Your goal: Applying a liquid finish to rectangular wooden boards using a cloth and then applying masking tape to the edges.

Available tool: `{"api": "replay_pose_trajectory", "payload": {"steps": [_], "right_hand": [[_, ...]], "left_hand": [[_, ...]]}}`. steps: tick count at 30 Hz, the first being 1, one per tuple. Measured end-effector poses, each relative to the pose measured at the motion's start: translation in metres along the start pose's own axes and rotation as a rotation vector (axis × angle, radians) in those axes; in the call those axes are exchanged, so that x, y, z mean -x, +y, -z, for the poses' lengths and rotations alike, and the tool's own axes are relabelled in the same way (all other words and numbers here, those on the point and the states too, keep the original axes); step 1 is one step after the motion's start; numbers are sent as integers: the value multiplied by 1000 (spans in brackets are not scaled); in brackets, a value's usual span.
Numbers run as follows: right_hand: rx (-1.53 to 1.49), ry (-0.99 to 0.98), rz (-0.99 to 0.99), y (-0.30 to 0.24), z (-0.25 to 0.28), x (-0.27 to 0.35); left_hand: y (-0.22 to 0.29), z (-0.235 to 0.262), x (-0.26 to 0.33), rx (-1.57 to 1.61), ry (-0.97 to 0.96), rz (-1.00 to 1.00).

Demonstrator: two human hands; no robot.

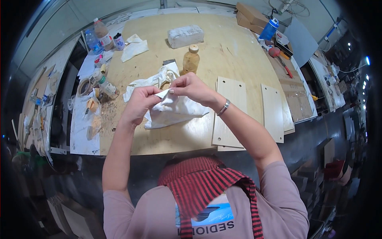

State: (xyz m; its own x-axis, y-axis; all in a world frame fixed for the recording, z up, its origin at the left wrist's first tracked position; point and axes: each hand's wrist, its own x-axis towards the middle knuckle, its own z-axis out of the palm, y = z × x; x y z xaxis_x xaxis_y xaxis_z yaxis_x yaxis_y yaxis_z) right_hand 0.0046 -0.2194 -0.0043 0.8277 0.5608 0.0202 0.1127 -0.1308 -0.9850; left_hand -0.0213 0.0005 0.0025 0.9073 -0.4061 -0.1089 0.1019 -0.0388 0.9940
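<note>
A white cloth (175, 114) hangs from my two hands above the wooden tabletop, its lower part spreading over the board. My left hand (139, 102) pinches one part of its upper edge, thumb and fingers pressed together. Close beside it, my right hand (192, 88) pinches the same edge, with a metal band on that wrist. Just behind them lies another crumpled white cloth (144, 84); whether the two pieces join is hidden. An amber-tinted bottle with a pale cap (191, 60) stands upright beyond my right hand.
Pale drilled panels (230, 115) lie at the right front. A whitish block (186, 36) rests at the back. Bottles (104, 35) and a tape roll (84, 87) line the left side. At the right are a blue bottle (269, 28) and a red-handled tool (287, 71).
</note>
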Motion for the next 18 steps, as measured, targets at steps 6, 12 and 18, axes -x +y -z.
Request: {"api": "replay_pose_trajectory", "payload": {"steps": [6, 12, 18], "right_hand": [[-153, -46, -36, 2, -11, 16], [16, -82, 64, 5, -16, 34], [649, 45, 354, 6, -39, 71]], "left_hand": [[-21, -22, 13, 47, 122, -215], [-30, -40, 23, 51, 133, -167], [-54, -73, 52, 3, 206, -223]]}}
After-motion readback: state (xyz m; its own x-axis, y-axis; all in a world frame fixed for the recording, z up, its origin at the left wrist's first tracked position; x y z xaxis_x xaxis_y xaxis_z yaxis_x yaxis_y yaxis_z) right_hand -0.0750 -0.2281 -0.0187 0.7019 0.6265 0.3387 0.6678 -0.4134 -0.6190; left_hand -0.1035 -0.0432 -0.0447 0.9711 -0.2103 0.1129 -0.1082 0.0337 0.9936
